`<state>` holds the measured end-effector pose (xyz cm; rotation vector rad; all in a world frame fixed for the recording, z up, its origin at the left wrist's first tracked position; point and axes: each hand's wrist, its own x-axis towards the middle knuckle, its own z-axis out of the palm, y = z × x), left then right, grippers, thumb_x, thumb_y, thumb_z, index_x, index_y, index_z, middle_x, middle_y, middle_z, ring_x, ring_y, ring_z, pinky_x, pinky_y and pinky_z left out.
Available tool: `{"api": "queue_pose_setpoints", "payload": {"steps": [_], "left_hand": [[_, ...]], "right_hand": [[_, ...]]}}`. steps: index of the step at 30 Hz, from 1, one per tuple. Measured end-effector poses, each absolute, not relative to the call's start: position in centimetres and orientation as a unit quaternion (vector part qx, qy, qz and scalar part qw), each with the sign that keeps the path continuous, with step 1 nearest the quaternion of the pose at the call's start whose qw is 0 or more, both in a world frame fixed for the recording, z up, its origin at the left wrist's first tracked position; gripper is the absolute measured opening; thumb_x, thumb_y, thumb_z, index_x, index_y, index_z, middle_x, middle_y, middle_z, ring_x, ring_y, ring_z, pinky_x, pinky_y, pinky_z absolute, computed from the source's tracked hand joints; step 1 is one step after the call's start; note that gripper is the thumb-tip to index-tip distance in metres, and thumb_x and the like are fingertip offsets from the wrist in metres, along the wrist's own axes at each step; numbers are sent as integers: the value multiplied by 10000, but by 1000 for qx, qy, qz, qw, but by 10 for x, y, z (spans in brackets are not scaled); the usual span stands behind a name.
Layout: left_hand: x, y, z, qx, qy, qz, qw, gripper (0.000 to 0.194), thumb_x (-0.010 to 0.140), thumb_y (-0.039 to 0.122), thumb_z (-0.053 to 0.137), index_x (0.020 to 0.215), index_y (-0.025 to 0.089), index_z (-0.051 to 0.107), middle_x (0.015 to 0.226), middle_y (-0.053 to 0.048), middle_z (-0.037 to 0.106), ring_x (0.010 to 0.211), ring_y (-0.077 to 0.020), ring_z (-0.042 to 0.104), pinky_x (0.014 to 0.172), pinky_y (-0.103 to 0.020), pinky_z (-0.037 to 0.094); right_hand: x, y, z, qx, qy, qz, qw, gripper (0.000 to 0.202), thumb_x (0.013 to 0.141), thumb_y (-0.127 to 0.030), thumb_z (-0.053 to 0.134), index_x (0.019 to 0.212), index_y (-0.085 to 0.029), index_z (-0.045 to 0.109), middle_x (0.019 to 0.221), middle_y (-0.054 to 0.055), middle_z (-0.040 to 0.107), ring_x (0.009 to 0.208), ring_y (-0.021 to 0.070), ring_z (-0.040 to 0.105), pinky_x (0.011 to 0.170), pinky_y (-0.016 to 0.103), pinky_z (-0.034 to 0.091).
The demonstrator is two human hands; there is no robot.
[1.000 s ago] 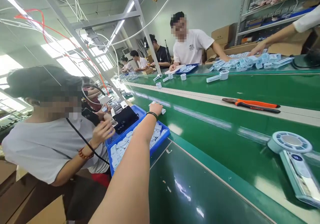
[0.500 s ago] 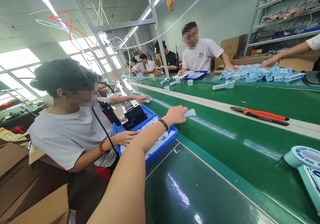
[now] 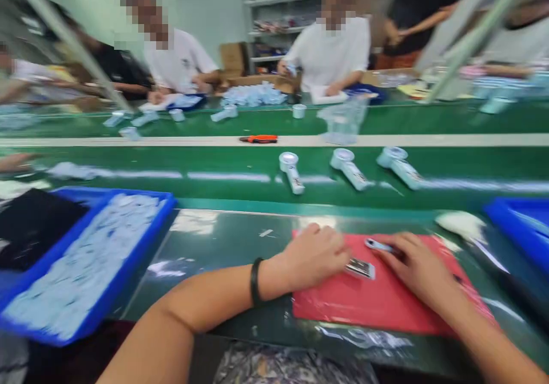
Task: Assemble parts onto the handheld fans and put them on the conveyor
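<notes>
We rest both hands on a red mat (image 3: 386, 301) at six o'clock on the workbench. Our left hand (image 3: 315, 256) lies curled, its fingertips on a small silvery label piece (image 3: 360, 268); whether it pinches the piece we cannot tell. Our right hand (image 3: 418, 266) is loosely bent, fingertips touching a small pale blue part (image 3: 377, 245). A blue tray (image 3: 141, 241) of pale pieces sits at nine o'clock. No writing is readable through the blur.
</notes>
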<state>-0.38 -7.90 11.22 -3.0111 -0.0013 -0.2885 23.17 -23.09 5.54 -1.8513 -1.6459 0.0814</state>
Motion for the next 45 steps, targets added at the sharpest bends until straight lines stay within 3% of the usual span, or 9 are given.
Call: {"api": "queue_pose_setpoints", "payload": {"steps": [4,9,13,16,20,28,37,41,45], "left_hand": [[-4,-74,117,-995,-18,-98,0,295,906,399,712,1087,173,656,949,-80,590,913,-244,536,752,-360,401],[-19,-64,120,-995,-43,-69,-50,209,907,339,685,1031,175,645,975,-70,610,867,-222,546,758,-364,455],[-23,-67,112,-990,-62,-83,-94,246,922,347,650,1102,180,633,1057,-85,623,946,-241,565,833,-409,503],[-22,-68,109,-982,-62,-114,-138,326,916,386,668,1153,169,612,1105,-93,637,1000,-243,578,874,-415,518],[-21,-67,109,-969,-55,-151,-189,244,971,376,592,1105,174,617,1074,-74,662,996,-217,593,858,-382,518],[-22,-73,109,-952,-78,-171,-242,166,982,289,568,1049,211,698,995,-54,670,951,-206,592,822,-371,507],[-19,-77,110,-944,-112,-169,-260,110,925,202,626,971,222,723,916,-28,673,893,-179,612,775,-335,521],[-24,-82,114,-949,-97,-175,-242,106,933,216,626,994,216,712,1007,-45,701,997,-201,639,864,-385,559],[-36,-95,116,-962,-43,-199,-181,96,955,255,618,1011,201,674,1091,-63,714,1176,-254,616,1052,-498,524]], "right_hand": [[230,-250,61,-714,-615,69,326,290,1014,-240,490,1231,-172,670,1092,104,576,944,304,606,851,426,537],[218,-243,75,-735,-581,74,343,249,965,-8,584,1117,-182,676,1057,38,596,938,261,611,802,355,500],[183,-240,97,-674,-603,98,416,212,1005,-37,599,1125,-194,675,988,-13,593,812,209,601,673,308,449],[159,-231,105,-642,-642,95,408,145,969,-47,633,1052,-158,675,917,-14,557,729,200,556,602,307,383],[147,-222,100,-651,-660,65,369,140,916,-13,643,990,-126,681,868,-4,518,719,213,527,586,318,330],[145,-229,104,-630,-662,59,403,187,894,56,665,994,-103,671,869,-6,510,717,208,524,584,312,351],[144,-228,83,-654,-600,102,449,466,839,217,794,1033,-200,722,990,-21,567,928,238,577,773,325,464],[150,-232,72,-643,-595,156,456,497,878,126,806,1216,-222,698,1129,7,597,1047,273,571,890,381,493],[152,-241,77,-630,-642,203,387,492,984,-9,696,1414,-221,586,1275,59,571,1163,313,537,1019,486,452]]}}
